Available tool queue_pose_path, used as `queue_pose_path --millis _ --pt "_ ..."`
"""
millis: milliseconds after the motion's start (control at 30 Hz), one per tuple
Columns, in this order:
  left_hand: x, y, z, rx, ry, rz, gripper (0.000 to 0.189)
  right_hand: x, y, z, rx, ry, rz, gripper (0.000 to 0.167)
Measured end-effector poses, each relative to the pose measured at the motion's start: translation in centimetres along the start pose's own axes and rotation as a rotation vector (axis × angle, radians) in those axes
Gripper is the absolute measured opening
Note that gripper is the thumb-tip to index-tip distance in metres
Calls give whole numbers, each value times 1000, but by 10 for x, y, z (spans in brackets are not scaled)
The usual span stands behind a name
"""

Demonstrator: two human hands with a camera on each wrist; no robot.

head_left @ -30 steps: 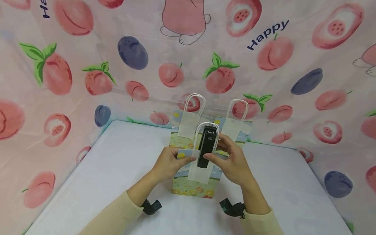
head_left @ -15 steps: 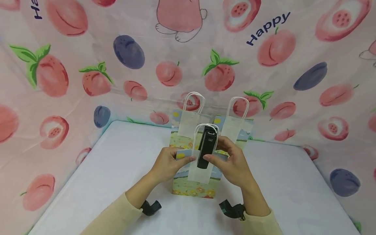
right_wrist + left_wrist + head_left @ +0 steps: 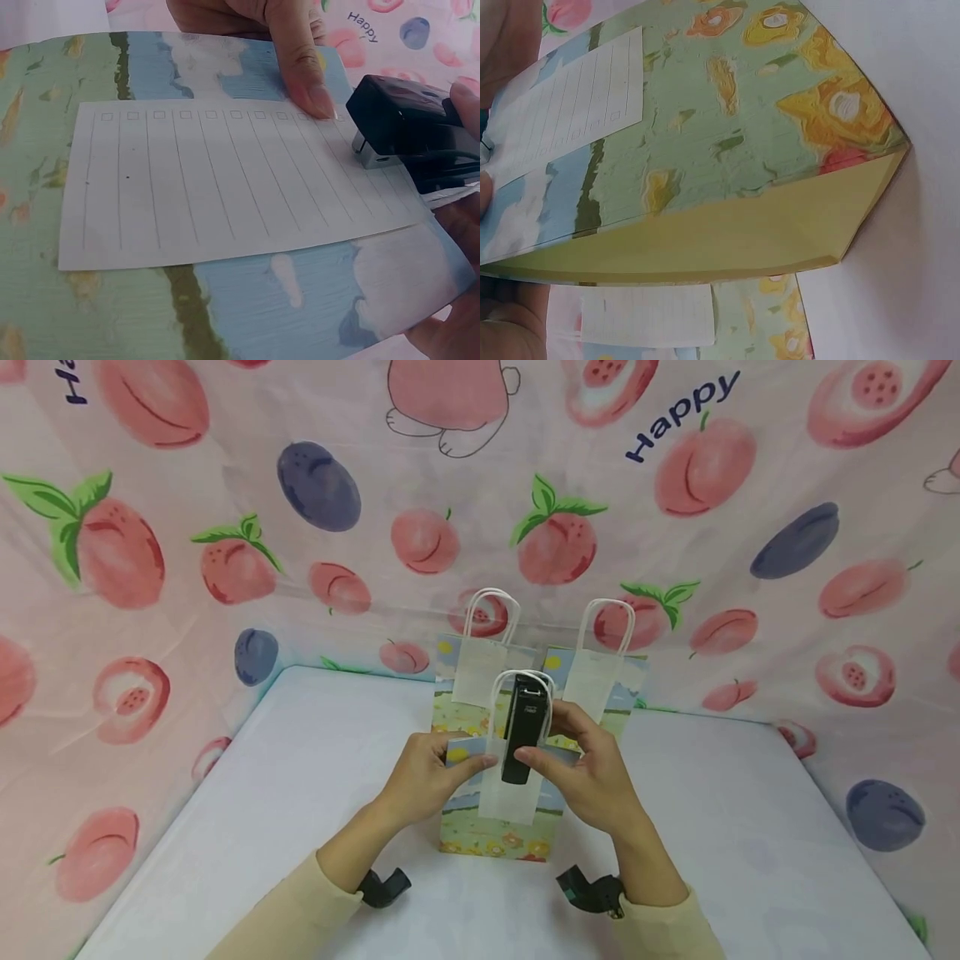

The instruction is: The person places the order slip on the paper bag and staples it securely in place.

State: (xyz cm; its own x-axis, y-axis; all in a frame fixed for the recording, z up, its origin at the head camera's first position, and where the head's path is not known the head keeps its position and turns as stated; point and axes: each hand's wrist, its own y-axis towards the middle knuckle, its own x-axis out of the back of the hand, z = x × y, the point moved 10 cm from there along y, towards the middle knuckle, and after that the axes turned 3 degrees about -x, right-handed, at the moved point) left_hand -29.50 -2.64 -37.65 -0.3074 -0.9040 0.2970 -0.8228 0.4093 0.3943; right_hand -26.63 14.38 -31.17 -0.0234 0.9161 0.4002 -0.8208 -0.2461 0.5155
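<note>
A small paper gift bag (image 3: 495,843) with printed flowers and sky stands upright in front of me, a white twisted handle (image 3: 492,710) looped above it. Over its upper front lies a lined white paper sheet (image 3: 165,180). My left hand (image 3: 431,781) pinches the bag's top left edge, its thumb pressing on the sheet. A black stapler (image 3: 527,714) is gripped in my right hand (image 3: 596,777), thumb on its top and fingers behind the bag. In the right wrist view the stapler's head overlaps the sheet's top edge; its lower jaw is partly hidden.
Two similar bags, a left one (image 3: 450,697) and a right one (image 3: 637,681), stand behind, each with white handles and a white sheet. A white-covered table (image 3: 315,727) meets a fruit-print cloth wall (image 3: 480,485). Black wrist cameras stick out below both hands.
The head view has shifted slightly, moving the wall pattern upward. Both hands, the stapler and the front bag keep nearly the same places relative to each other.
</note>
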Motion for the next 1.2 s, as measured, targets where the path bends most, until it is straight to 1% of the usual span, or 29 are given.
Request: queue_pose_path --millis 133,233,333,433,500,567,633,767,833,900,1033,1133,1200 --pt "-1 2 -1 -4 -3 3 27 1 0 2 19 4 -11 54" --pt "-3 3 0 8 -10 12 27 2 0 3 37 12 -18 54" --pt "-5 5 3 43 -28 40 32 4 -1 3 53 22 -25 55" --pt "-8 7 7 81 -50 84 39 6 0 3 67 27 -33 55" --pt "-9 8 6 89 -62 110 44 7 0 3 75 30 -38 55" --pt "-9 9 4 79 -68 126 49 8 0 3 86 38 -41 55" --pt "-7 10 2 60 -65 116 56 8 0 3 98 47 -40 55" --pt "-3 13 -5 29 -29 51 68 6 1 5 94 57 -28 54" --pt "-2 15 -8 29 1 18 70 5 1 5 85 54 -19 54" --pt "-2 17 -11 35 28 3 71 3 1 4 73 53 -15 54" --pt "-5 18 -13 48 76 2 65 1 -1 2 63 52 -8 54" --pt "-6 17 -16 34 100 4 56 0 -2 1 63 46 -8 55" --pt "-6 17 -18 12 105 4 52 0 -3 1 65 41 -10 55"
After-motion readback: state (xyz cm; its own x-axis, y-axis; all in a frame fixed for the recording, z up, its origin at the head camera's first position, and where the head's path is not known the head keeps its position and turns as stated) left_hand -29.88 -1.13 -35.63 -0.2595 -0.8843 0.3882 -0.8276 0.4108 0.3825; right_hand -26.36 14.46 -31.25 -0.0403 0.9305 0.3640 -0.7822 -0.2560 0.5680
